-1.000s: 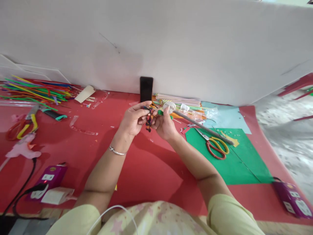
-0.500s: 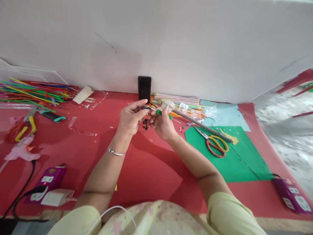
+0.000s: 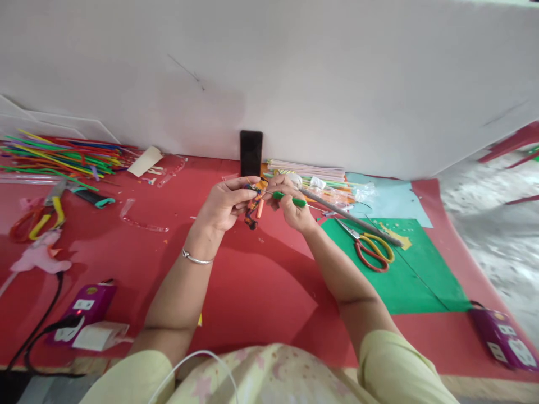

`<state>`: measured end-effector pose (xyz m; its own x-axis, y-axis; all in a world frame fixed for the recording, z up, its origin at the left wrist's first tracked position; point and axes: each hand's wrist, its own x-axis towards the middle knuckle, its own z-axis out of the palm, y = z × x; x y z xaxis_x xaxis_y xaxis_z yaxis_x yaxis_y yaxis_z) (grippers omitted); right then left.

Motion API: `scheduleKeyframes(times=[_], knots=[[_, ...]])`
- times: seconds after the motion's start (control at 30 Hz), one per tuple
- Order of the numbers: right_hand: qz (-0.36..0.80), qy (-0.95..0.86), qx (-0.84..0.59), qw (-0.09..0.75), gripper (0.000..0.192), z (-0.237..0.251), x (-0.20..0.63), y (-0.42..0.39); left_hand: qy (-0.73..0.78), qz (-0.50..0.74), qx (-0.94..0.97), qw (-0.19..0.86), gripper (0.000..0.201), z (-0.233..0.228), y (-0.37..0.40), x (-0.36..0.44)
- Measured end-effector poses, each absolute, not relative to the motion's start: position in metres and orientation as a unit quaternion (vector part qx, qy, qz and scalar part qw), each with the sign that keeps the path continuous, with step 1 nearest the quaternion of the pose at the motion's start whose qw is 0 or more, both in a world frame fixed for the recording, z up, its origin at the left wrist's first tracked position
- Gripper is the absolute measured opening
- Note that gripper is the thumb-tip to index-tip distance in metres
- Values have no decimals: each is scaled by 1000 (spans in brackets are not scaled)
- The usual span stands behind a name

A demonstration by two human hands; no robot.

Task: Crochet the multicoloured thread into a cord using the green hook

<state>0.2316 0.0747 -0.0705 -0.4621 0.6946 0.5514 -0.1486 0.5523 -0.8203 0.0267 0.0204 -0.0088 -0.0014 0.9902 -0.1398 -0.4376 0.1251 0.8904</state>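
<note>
**Right hand shifting right along the green tool**

Nearest, 2 purple power strips (image 3: 82, 314) are lying at the mat's (image 3: 252, 292) front corners. Above mid-mat, the left hand (image 3: 225, 203) is pinching a cluster of coloured straw pieces (image 3: 254, 210), which is hanging lower than 0.5 s ago. The right hand (image 3: 292, 207) is gripping a green tool (image 3: 288, 198), now drawn further right, baring its thin tip. Beyond, scissors (image 3: 373, 252) are resting on green paper (image 3: 404, 280); a phone (image 3: 251, 152) is leaning against the wall.

Scissors (image 3: 373, 250) right of hands; phone (image 3: 251, 152) behind.
</note>
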Motion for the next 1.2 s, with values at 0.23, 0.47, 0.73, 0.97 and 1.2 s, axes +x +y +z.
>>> scheduleKeyframes(times=[0.23,0.47,0.73,0.97,1.2], knots=[[283,-810,-152,491,59,-59,244,80,425,573,346,609,30,-8,21,25],[215,-854,-123,458,48,-48,255,82,444,570,370,584,31,-7,20,24],[259,-862,-129,416,54,-36,261,78,443,540,396,596,31,-5,17,23],[297,-845,-119,428,51,-35,260,76,434,525,401,613,30,-3,16,22],[253,-856,-133,430,55,-35,259,74,430,532,412,603,30,-4,16,20]])
